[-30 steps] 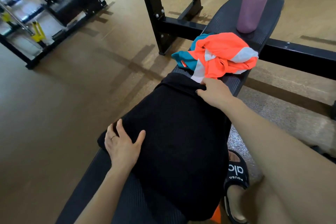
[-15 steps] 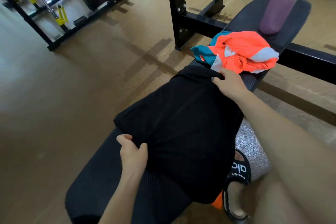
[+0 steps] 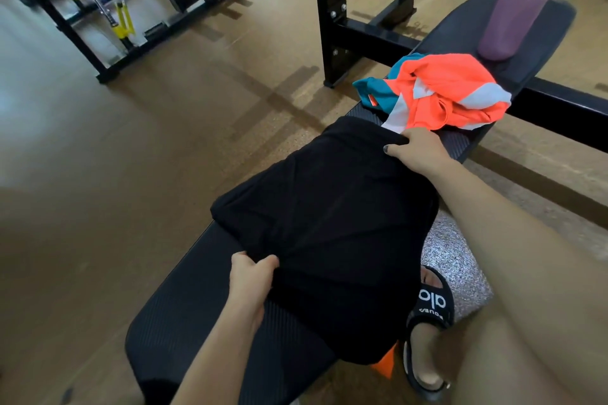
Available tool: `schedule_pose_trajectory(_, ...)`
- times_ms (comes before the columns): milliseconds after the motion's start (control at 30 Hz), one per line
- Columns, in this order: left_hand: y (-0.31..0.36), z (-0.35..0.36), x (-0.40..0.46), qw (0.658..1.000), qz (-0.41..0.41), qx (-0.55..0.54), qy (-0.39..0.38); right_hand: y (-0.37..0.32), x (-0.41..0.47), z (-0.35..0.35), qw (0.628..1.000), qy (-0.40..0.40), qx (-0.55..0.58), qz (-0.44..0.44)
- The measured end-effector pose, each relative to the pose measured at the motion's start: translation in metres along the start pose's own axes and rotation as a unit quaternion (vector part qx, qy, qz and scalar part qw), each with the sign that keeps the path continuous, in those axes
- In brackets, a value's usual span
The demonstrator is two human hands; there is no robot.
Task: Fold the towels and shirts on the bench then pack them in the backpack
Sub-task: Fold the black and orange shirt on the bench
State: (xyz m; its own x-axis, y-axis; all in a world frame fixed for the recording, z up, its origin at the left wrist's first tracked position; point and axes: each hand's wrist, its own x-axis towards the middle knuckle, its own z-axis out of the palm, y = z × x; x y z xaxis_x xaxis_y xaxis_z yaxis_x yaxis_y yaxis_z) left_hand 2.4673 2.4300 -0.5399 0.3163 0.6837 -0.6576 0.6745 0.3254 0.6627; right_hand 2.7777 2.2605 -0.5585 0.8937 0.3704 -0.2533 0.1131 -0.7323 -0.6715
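Just beyond the right hand (image 3: 419, 149), touching its knuckles, lies a crumpled heap of bright orange, teal and pale grey fabric (image 3: 441, 94) on the long, black padded gym bench (image 3: 197, 312); it crowds the far edge of the cloth that the hand holds. Farther out past that heap, a tall mauve plastic water bottle (image 3: 513, 6) stands upright at the bench's far end. To the left of the right hand and beyond it, the black steel upright of a rack (image 3: 324, 10) rises from the brown floor (image 3: 115, 158), and a black crossbar (image 3: 559, 108) runs off to the right behind the heap. Well beyond the left hand (image 3: 250, 283), more black frames with yellow fittings (image 3: 123, 21) stand blurred. Below the right forearm, a foot in a black slide sandal with white lettering (image 3: 431, 306) rests on speckled grey matting (image 3: 457, 260), and a small orange corner (image 3: 385, 365) shows beside it under the cloth. Between the two hands the black folded garment (image 3: 329, 223) lies flat across the bench, a rough rectangle with soft creases, its right side hanging over the bench edge toward the sandal. The right hand pinches its far corner, dark-nailed thumb on top and fingers curled over the fold. The left hand grips the near left edge, fingers curled under and thumb pressing a bunch of fabric from above.
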Motion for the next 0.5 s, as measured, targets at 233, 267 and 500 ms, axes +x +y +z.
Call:
schedule_pose_trajectory(233, -0.005, -0.011, 0.002, 0.992, -0.046, -0.119, -0.023, -0.008, 0.003, -0.007, 0.998, -0.048, 0.033, 0.039)
schedule_pose_trajectory(267, -0.003, -0.011, 0.001, 0.989, -0.052, -0.136, -0.031, -0.009, 0.003, -0.009, 0.997, -0.057, 0.039, 0.045)
schedule_pose_trajectory(500, 0.005, -0.011, 0.003, 0.985, -0.040, -0.160, -0.048, -0.018, -0.007, -0.013, 0.991, -0.073, 0.090, 0.072)
